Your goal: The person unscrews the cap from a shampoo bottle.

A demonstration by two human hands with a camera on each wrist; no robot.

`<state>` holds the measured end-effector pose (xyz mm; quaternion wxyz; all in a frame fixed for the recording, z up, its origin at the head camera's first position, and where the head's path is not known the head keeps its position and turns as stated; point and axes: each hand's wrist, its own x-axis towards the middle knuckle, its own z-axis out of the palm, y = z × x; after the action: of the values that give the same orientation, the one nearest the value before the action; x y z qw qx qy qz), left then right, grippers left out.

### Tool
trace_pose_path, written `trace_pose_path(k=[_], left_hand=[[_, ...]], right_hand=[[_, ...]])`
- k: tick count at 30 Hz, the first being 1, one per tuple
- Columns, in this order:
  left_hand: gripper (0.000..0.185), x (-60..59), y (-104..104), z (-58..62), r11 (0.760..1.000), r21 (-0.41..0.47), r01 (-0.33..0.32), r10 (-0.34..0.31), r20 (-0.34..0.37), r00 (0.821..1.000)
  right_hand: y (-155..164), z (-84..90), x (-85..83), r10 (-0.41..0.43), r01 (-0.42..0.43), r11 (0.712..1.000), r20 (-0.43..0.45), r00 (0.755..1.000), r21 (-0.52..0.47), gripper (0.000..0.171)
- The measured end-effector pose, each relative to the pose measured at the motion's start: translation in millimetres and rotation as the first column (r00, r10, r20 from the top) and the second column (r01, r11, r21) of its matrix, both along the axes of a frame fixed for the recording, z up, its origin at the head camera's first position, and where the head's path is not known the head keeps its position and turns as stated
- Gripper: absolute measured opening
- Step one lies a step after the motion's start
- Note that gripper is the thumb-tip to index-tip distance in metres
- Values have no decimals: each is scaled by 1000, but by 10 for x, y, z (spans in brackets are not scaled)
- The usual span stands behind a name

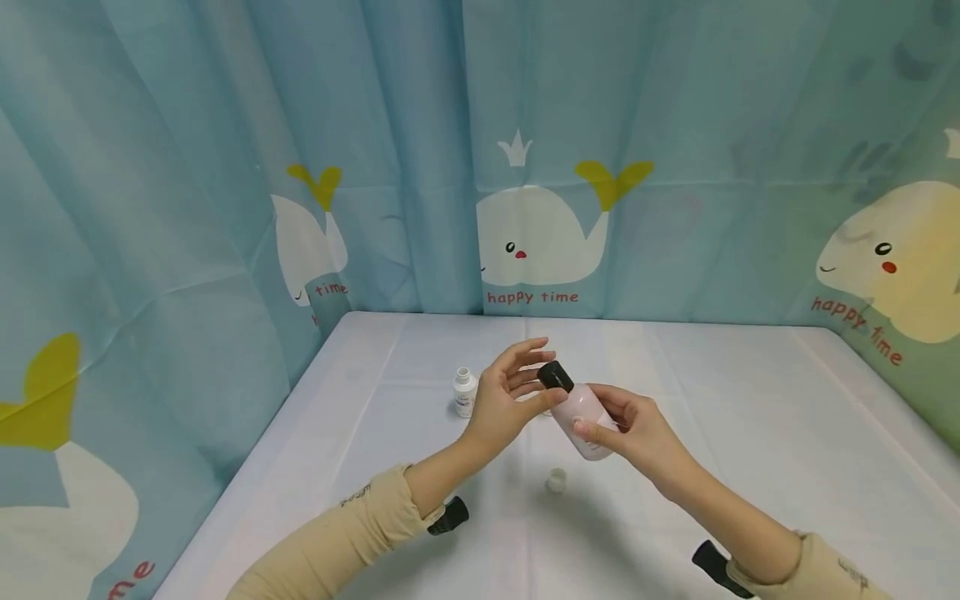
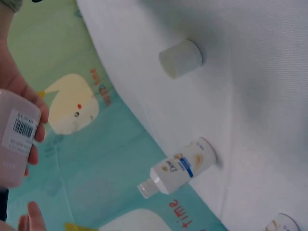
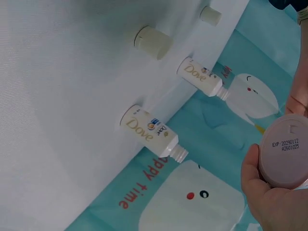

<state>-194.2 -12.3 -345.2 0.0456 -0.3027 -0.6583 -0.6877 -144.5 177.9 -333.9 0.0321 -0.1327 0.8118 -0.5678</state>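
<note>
My right hand (image 1: 609,423) grips a pink bottle (image 1: 587,417) by its body and holds it tilted above the table, its black cap (image 1: 556,376) pointing up and left. My left hand (image 1: 528,379) hovers at the cap with its fingers loosely spread around it and the thumb by the neck; no firm grip shows. The left wrist view shows the pink bottle (image 2: 17,139) with its barcode label. Its round base (image 3: 285,151) rests against my right palm (image 3: 264,197) in the right wrist view.
A small white uncapped Dove bottle (image 1: 465,392) (image 2: 180,166) (image 3: 149,130) stands on the white table (image 1: 750,433). A second such bottle (image 3: 202,77) stands near it. Loose whitish caps (image 1: 556,479) (image 3: 153,42) lie close by. Whale-print curtains (image 1: 225,208) wall the table on three sides.
</note>
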Motion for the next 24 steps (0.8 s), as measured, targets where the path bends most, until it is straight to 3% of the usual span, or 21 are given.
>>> trace_pose_path(k=[5, 12, 15, 24], left_hand=[[82, -54, -102, 1, 987, -33, 155, -158, -75, 985], [48, -84, -203, 13, 969, -49, 242, -247, -159, 956], [37, -73, -207, 23, 968, -68, 240, -248, -142, 958], [35, -66, -201, 25, 980, -105, 167, -180, -125, 976]], right_hand=[[21, 10, -5, -2, 2, 1000, 6, 1000, 0, 55], [17, 13, 3, 16, -16, 1000, 22, 1000, 3, 56], [4, 9, 9, 15, -15, 1000, 33, 999, -5, 56], [-16, 16, -1, 28, -28, 1000, 35, 999, -10, 56]])
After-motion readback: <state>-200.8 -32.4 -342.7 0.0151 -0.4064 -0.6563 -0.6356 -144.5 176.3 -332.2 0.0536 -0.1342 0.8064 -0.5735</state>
